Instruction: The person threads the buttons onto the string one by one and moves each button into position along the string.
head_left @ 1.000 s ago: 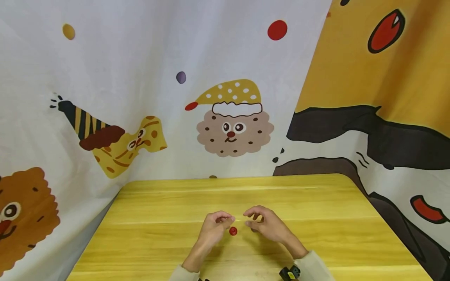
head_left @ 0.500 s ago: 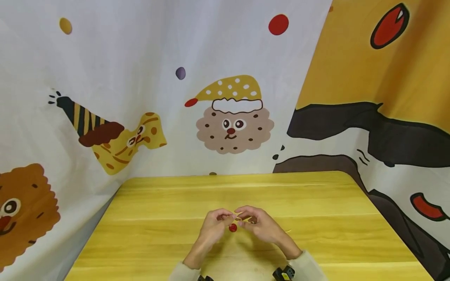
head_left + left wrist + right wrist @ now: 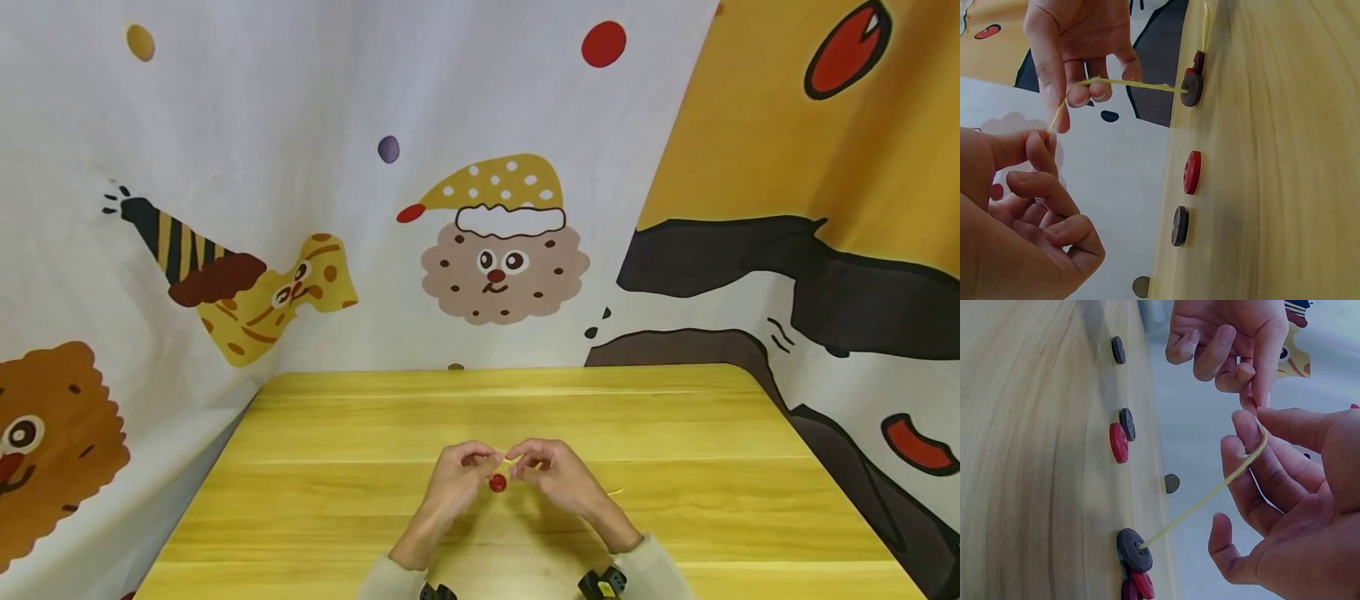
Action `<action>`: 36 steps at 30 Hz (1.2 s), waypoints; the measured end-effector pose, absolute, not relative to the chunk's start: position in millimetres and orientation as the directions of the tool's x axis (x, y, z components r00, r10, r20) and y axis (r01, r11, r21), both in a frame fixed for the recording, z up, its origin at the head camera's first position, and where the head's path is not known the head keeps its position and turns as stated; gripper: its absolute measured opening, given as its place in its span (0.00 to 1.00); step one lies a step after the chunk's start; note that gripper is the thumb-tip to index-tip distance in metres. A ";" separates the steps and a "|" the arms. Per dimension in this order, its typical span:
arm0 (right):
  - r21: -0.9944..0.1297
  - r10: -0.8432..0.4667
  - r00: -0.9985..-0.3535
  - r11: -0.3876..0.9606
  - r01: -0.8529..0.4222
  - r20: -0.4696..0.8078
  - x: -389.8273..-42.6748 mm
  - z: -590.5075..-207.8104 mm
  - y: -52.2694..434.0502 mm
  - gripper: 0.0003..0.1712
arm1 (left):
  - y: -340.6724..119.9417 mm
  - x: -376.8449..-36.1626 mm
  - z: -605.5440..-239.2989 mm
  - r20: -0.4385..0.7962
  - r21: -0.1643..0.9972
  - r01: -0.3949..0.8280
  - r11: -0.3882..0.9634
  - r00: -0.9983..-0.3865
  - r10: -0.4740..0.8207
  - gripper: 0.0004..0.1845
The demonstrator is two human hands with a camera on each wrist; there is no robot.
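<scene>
My left hand (image 3: 461,477) pinches a yellow string (image 3: 1141,84) near its end between thumb and index finger, close over the table. Facing it, my right hand (image 3: 558,475) has its fingertips curled at the same string, almost meeting the left fingertips. From there the string slants down into a hole of a dark brown button (image 3: 1135,550). Crowded against that button is a red button (image 3: 1143,584). Another red button (image 3: 497,482) shows between the hands in the head view. The hands hide the threaded button there.
Loose dark buttons lie along the wooden table (image 3: 337,433), one black button (image 3: 1179,225) in the left wrist view and another black button (image 3: 1118,350) in the right. The string's tail (image 3: 615,492) emerges beyond the right wrist. A printed curtain (image 3: 315,100) hangs behind the table.
My right hand has come in leftward to meet the left hand at the string. The left hand has barely moved. The string's tail now shows beside the right wrist.
</scene>
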State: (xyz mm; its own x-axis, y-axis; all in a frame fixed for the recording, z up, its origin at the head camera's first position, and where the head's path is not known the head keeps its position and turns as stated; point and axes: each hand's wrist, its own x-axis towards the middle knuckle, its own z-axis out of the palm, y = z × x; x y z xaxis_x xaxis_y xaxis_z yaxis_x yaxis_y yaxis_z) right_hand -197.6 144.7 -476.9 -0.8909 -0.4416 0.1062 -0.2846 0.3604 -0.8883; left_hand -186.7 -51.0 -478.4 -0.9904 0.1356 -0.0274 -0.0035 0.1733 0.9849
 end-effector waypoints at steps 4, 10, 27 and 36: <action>-0.889 -0.411 -0.906 0.374 -0.265 0.097 -198.2 -478.2 145.2 0.08 | -51.7 -186.6 -477.2 -0.023 0.985 0.001 0.175 -0.991 0.132 0.10; -0.895 -0.370 -0.925 0.380 -0.233 0.083 -199.5 -477.9 145.0 0.09 | -53.3 -189.6 -482.3 -0.023 0.984 0.002 0.176 -0.990 0.142 0.12; -0.914 -0.344 -0.936 0.354 -0.196 0.068 -201.2 -478.9 146.3 0.08 | -58.4 -193.4 -487.0 -0.051 0.973 -0.016 0.232 -0.988 0.147 0.11; -0.912 -0.340 -0.939 0.365 -0.189 0.058 -202.0 -479.3 148.7 0.08 | -61.8 -196.0 -497.5 -0.051 0.944 0.016 0.329 -0.980 0.194 0.07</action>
State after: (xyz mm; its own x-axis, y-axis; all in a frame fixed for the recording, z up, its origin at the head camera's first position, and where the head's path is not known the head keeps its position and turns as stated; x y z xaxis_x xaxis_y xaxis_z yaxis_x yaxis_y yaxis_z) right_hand -202.0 148.7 -479.3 -0.9386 -0.3401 0.0581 -0.1886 0.3647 -0.9118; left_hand -196.0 -61.8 -497.5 -0.9796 0.1942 -0.0513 0.0158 0.3291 0.9442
